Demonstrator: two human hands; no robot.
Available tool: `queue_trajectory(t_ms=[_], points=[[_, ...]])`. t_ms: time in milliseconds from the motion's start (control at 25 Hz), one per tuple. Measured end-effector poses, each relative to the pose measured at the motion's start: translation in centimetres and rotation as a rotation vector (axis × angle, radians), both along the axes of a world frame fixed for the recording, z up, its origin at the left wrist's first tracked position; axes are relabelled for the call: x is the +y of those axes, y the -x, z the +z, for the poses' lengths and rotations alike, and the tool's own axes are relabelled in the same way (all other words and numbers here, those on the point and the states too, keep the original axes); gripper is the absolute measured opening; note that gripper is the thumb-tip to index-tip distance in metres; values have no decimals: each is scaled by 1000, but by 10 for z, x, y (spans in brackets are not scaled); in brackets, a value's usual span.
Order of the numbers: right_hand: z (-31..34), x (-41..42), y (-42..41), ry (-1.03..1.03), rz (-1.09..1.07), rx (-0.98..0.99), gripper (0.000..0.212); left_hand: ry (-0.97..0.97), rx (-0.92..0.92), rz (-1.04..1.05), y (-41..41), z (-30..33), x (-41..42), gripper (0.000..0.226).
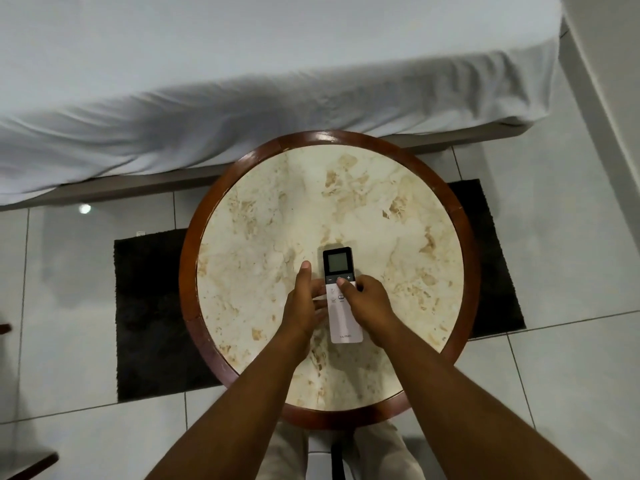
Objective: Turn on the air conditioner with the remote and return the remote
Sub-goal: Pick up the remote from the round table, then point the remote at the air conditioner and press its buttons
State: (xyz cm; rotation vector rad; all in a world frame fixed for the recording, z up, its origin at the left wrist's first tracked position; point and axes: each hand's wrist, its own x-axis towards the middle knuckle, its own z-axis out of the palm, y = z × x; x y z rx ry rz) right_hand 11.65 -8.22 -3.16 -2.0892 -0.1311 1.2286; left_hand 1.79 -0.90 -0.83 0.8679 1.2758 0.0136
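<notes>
A white remote [343, 320] with a dark top and a small grey screen lies flat on the round marble-look table [277, 209], a little in front of its middle. My left hand [304, 303] rests against the remote's left edge, fingers spread on the tabletop. My right hand [367, 303] covers the remote's right side, with its thumb tip on the dark button strip just below the screen. Both hands touch the remote while it lies on the table. No air conditioner is in view.
The table has a raised reddish-brown wooden rim [188, 271]. A bed with a white sheet [242, 81] runs along the far side. A dark rug [149, 306] lies under the table on grey floor tiles [571, 375]. My legs show below the table's near edge.
</notes>
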Motion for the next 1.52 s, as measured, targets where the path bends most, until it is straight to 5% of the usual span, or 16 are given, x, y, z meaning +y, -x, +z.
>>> queue_trajectory(t_ms=[320,680,840,1200,1520], points=[[122,-18,-52,-189,-211,-5,30,-241,4,-195,-23,116,22,72],[358,-67,-136,-563,-480,-270,20,-843,-276,-419,-109,327,16,77],[471,-106,-153,-692,-557,-480,21,-1190,-324,-567,-147,427,2,105],[684,-206,-148,-862,-708,-944,25,-2159,-496,-541,-206,633,-62,103],[768,-269,-125,-916,-796,-1213,25,-2509,-489,-333,-225,738,-119,100]])
